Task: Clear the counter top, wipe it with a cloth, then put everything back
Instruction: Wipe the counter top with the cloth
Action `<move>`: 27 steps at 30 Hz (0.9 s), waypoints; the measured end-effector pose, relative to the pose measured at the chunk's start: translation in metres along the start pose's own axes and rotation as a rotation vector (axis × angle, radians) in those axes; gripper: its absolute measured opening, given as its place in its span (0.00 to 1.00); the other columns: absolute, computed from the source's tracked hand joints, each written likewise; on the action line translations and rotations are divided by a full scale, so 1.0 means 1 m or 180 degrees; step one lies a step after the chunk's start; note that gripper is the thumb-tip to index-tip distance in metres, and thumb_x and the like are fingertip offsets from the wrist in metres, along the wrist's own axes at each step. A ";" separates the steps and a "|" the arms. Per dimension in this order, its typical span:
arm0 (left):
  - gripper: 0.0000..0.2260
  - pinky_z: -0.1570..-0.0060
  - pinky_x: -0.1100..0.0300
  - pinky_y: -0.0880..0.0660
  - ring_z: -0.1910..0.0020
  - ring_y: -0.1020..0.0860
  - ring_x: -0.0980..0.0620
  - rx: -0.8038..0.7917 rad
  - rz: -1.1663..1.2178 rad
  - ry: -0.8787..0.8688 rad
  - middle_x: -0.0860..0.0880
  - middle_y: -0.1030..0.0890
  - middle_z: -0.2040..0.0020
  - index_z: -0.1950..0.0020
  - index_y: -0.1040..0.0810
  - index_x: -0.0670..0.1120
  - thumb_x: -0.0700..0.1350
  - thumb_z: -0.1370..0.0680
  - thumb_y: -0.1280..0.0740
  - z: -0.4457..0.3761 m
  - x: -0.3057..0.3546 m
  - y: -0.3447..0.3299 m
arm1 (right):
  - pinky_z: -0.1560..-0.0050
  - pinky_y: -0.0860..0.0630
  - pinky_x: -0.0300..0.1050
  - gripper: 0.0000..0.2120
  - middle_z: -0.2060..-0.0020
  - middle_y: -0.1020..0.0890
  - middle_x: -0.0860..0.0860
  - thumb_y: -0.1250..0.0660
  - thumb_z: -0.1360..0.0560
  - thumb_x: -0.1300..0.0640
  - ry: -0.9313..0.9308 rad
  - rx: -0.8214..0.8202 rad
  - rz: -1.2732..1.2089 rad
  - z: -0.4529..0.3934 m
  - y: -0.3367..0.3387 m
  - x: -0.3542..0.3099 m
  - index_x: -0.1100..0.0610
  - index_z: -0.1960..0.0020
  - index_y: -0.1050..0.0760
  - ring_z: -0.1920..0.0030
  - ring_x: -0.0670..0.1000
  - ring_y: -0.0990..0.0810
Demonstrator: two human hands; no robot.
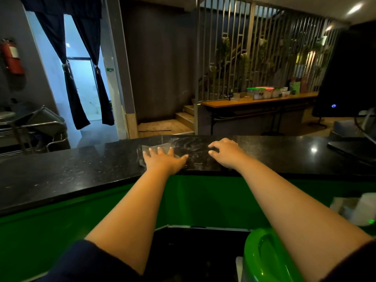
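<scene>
While the grey cloth [157,150] lies spread on the black granite counter top [67,176], near its far edge, the left hand [162,159] presses it flat with straight, splayed fingers; nothing is pinched or gripped. Pale swirled smears mark the stone just right of the cloth, between the two hands. The right hand [225,152] rests on the counter with its fingers bent, the tips touching the surface, and it holds nothing. Judging from this, the wiping step is in hand, with the stretch around the hands already bare. Next, the cloth likely needs firm downward pressure and a sweep rightward through the smears. At the far right a dark monitor [345,74] stands on the counter, and a green bin [262,259] sits below, near the right arm.
</scene>
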State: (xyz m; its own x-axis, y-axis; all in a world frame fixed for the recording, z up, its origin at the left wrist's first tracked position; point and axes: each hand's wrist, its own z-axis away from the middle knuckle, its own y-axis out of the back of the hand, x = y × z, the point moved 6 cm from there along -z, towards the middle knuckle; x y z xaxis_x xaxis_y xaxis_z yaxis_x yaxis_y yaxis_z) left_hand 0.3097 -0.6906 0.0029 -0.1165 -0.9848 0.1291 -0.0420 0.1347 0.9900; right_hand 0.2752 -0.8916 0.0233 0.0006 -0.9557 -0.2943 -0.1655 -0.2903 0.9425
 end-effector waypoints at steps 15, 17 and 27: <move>0.27 0.30 0.30 0.58 0.23 0.56 0.42 -0.0687 0.0077 0.0245 0.51 0.55 0.21 0.22 0.53 0.59 0.62 0.20 0.53 -0.142 -0.040 -0.007 | 0.33 0.33 0.52 0.20 0.34 0.33 0.56 0.51 0.16 0.49 -0.0093 0.0177 0.0257 -0.040 -0.026 0.019 0.56 0.28 0.35 0.34 0.57 0.34; 0.28 0.28 0.34 0.56 0.23 0.56 0.41 -0.0869 0.0139 0.0259 0.49 0.55 0.21 0.22 0.54 0.57 0.63 0.21 0.53 -0.163 -0.032 -0.007 | 0.33 0.33 0.52 0.20 0.34 0.33 0.55 0.51 0.17 0.49 -0.0094 0.0196 0.0283 -0.041 -0.026 0.020 0.55 0.29 0.35 0.34 0.56 0.34; 0.22 0.27 0.45 0.57 0.23 0.49 0.43 -0.0937 0.0595 -0.0520 0.46 0.49 0.21 0.23 0.45 0.57 0.57 0.17 0.55 -0.121 0.030 -0.004 | 0.34 0.33 0.52 0.19 0.35 0.33 0.54 0.52 0.16 0.51 -0.0100 0.0189 0.0273 -0.040 -0.024 0.020 0.55 0.30 0.34 0.34 0.56 0.35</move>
State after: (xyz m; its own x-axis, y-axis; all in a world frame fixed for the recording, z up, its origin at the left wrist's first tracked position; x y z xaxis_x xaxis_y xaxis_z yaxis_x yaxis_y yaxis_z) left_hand 0.4269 -0.7341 0.0097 -0.2528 -0.9125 0.3215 0.2787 0.2495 0.9274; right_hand 0.3183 -0.9056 0.0006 -0.0470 -0.9747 -0.2185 -0.2217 -0.2031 0.9537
